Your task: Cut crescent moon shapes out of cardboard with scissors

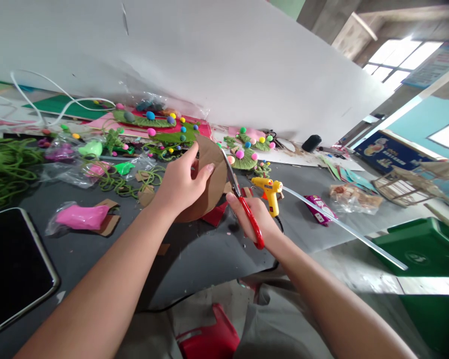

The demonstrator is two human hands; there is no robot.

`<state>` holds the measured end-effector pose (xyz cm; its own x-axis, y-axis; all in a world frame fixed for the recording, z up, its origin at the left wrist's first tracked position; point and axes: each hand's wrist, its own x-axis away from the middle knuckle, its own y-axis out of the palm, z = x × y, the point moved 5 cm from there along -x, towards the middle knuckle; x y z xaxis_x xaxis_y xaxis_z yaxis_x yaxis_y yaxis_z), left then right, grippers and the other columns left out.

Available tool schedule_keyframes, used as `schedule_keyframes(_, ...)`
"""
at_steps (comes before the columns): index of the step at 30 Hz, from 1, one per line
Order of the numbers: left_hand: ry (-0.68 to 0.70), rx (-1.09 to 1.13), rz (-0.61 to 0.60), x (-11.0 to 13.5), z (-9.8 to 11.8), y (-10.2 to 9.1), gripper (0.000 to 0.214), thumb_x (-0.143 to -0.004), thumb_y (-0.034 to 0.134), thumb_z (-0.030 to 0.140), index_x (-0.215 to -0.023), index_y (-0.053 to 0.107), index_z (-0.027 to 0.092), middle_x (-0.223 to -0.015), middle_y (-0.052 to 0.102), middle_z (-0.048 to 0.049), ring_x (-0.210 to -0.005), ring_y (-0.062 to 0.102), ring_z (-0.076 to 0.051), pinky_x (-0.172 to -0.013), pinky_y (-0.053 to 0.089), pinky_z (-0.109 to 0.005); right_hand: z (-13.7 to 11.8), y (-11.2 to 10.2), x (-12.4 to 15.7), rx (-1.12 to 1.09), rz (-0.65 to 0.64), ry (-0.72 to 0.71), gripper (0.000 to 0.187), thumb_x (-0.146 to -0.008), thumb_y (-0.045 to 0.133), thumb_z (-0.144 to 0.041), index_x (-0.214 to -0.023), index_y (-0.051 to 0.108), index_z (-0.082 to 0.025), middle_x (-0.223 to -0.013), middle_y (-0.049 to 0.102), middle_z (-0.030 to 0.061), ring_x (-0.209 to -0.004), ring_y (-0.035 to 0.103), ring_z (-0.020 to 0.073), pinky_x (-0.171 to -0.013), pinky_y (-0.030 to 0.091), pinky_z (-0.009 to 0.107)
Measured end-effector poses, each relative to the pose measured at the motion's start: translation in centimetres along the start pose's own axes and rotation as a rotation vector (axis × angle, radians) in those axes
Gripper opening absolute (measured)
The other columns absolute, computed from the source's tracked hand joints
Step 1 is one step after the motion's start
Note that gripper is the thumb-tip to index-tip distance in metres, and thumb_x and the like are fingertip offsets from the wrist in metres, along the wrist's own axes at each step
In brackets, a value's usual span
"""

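Note:
My left hand (185, 182) grips a curved piece of brown cardboard (213, 184), thumb on its near face, fingers mostly hidden behind it. In my right hand (256, 219) are red-handled scissors (252, 219), their blades pointing up and away along the right edge of the cardboard. Whether the blades are closed on the cardboard is hard to make out. Just right of the scissors lies a yellow glue gun (271, 192) with a long clear glue stick (344, 229) in its back. Below the cardboard is a red scrap (215, 214) on the dark table.
Green pipe cleaners (11, 172) are heaped at the left, near a tablet (17, 271). A pink clay pack (82, 217) lies beside it. Pompom-covered green pieces (149, 119) line the back. A purple packet (320, 209) lies right, and a green bin (421, 247) stands beyond the table edge.

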<state>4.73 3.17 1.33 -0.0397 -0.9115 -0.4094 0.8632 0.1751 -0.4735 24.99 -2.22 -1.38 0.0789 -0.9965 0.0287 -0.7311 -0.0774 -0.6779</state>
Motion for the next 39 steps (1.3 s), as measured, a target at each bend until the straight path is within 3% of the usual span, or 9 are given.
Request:
schedule_keyframes(4,-0.059,0.032,-0.004,-0.1,0.1,-0.2,0.060,-0.096,0.062,0.047,-0.147,0.061,0.017,-0.102,0.077,-0.0090,-0.094,0.073,-0.028,-0.088,0.059,-0.042,0.3,0.1,0.0,-0.037,-0.001,0.069,0.069,-0.090,0.061,-0.077,-0.060,0.030,-0.024,-0.058,0.031,-0.0035,-0.059,0.034,0.0139,-0.053,0.032,0.028)
schedule_keyframes(10,-0.012,0.079,-0.031,-0.2,0.4,-0.2,0.044,-0.096,0.061,0.046,-0.132,0.068,0.022,-0.093,0.077,-0.0060,-0.087,0.073,-0.026,-0.082,0.059,-0.040,1.0,-0.2,-0.4,-0.045,0.011,0.056,0.069,-0.089,0.066,-0.074,-0.058,0.031,-0.023,-0.057,0.030,-0.0039,-0.054,0.029,0.0112,-0.049,0.028,0.027)
schedule_keyframes(19,-0.037,0.001,-0.011,-0.2,0.0,-0.3,0.059,-0.094,0.063,0.047,-0.147,0.062,0.020,-0.113,0.079,-0.0103,-0.103,0.075,-0.032,-0.095,0.060,-0.047,2.3,-0.7,-0.5,-0.201,-0.176,0.064,0.067,-0.095,0.046,-0.085,-0.069,0.045,-0.024,-0.056,0.045,-0.0031,-0.047,0.044,0.0131,-0.045,0.037,0.028)
schedule_keyframes(28,-0.032,-0.123,-0.078,0.0,0.3,0.1,0.068,-0.093,0.063,0.044,-0.157,0.055,0.020,-0.128,0.077,-0.0126,-0.119,0.072,-0.037,-0.103,0.057,-0.050,2.3,-0.4,-0.3,-0.146,-0.195,0.025,0.065,-0.098,0.047,-0.081,-0.069,0.046,-0.023,-0.059,0.047,-0.0026,-0.049,0.044,0.0120,-0.048,0.035,0.028)
schedule_keyframes(39,0.007,-0.106,-0.087,0.3,0.6,0.6,0.062,-0.096,0.060,0.043,-0.153,0.058,0.019,-0.107,0.079,-0.0091,-0.099,0.075,-0.032,-0.090,0.058,-0.044,2.2,-0.3,-0.3,-0.107,-0.149,-0.002,0.065,-0.099,0.046,-0.078,-0.067,0.045,-0.022,-0.060,0.046,-0.0023,-0.054,0.043,0.0126,-0.051,0.035,0.028)
